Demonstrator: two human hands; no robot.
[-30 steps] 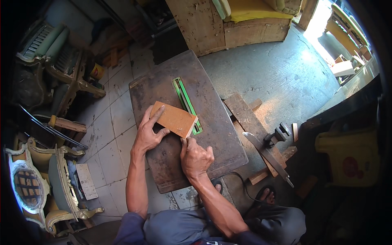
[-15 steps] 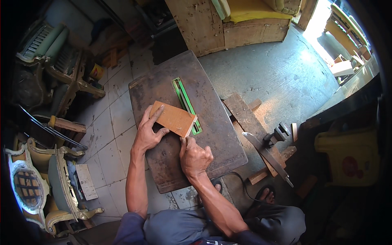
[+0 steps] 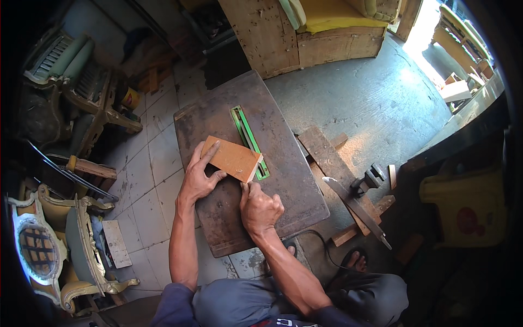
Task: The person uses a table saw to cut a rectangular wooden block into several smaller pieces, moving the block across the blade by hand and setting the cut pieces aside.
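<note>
My left hand grips a flat orange-brown wooden block by its left end, thumb at the near edge and index finger lying on the top face. The block is tilted above a dark, worn tabletop. At the block's near right corner my right hand is closed in a fist-like pinch. Whatever its fingers hold there is too small and hidden to make out. Partly behind the block lies a long, narrow green tool with a slot along its middle.
On the floor right of the table are wooden planks, a long curved metal blade and a dark clamp-like tool. Carved chair frames stand at left. A wooden bench with a yellow seat stands at the back. A black cord runs near my feet.
</note>
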